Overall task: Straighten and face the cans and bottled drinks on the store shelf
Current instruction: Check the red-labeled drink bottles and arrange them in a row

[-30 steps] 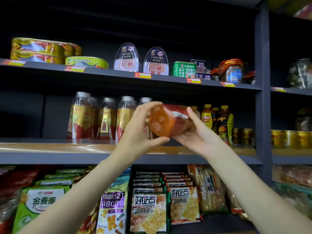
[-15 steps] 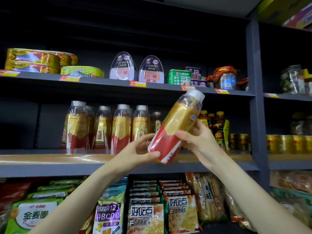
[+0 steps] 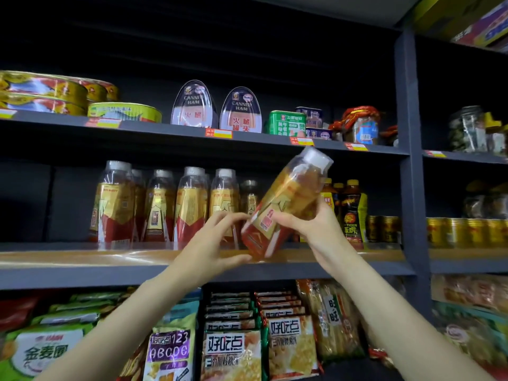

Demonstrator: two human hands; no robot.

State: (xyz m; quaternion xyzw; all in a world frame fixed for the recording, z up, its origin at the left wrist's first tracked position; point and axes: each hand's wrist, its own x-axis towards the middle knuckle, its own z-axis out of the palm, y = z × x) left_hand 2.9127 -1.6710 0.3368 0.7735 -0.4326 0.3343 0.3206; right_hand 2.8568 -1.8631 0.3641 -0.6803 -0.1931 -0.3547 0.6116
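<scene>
A bottled drink (image 3: pixel 286 204) with a red and gold label and a white cap is tilted, cap up to the right, just above the middle shelf (image 3: pixel 82 258). My right hand (image 3: pixel 310 229) grips its middle from the right. My left hand (image 3: pixel 217 243) touches its base from the left, fingers spread. A row of several matching bottles (image 3: pixel 165 207) stands upright on the shelf to the left. Small dark tiger-label bottles (image 3: pixel 351 213) stand just right of the held bottle.
Gold cans (image 3: pixel 384 229) sit at the middle shelf's right end and past the upright post (image 3: pixel 412 188). The upper shelf carries fish tins (image 3: pixel 123 112), canned ham (image 3: pixel 242 111) and jars. Snack bags (image 3: pixel 233 350) fill the shelf below.
The bottle went from lying end-on between both hands to tilted with its cap up right, then came lower toward the shelf. My left hand has shifted under its base.
</scene>
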